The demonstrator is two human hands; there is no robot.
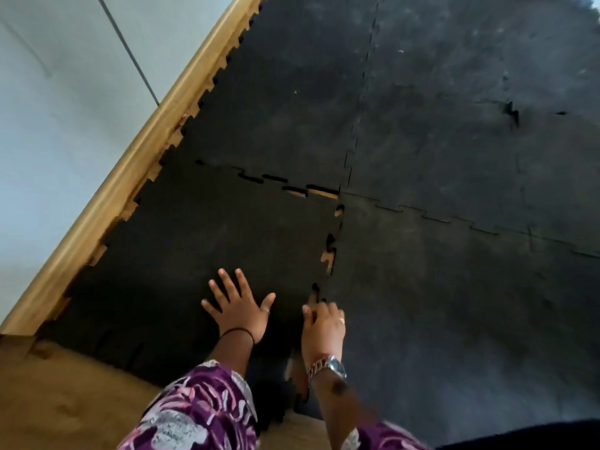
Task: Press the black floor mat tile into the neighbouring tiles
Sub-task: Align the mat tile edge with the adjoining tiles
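A floor of tan carpet [74,414] is covered by black interlocking mats, bounded on the left by a wooden skirting board [136,151] and a pale wall [65,92]. The black floor mat tile [201,241] lies in the near-left corner of the mats, beside the skirting board, its toothed edges only partly seated: gaps showing light floor open along its far seam with the tile beyond [285,102] and along its right seam with the neighbouring tile [454,313]. A person's left hand [238,308] rests flat on the tile, open, fingers spread wide, a dark band at the wrist. The right hand [324,328], with a ring and a metal wristwatch [328,368], sits on the right seam with fingers curled downward, holding nothing. Purple patterned sleeves [201,414] cover both forearms.
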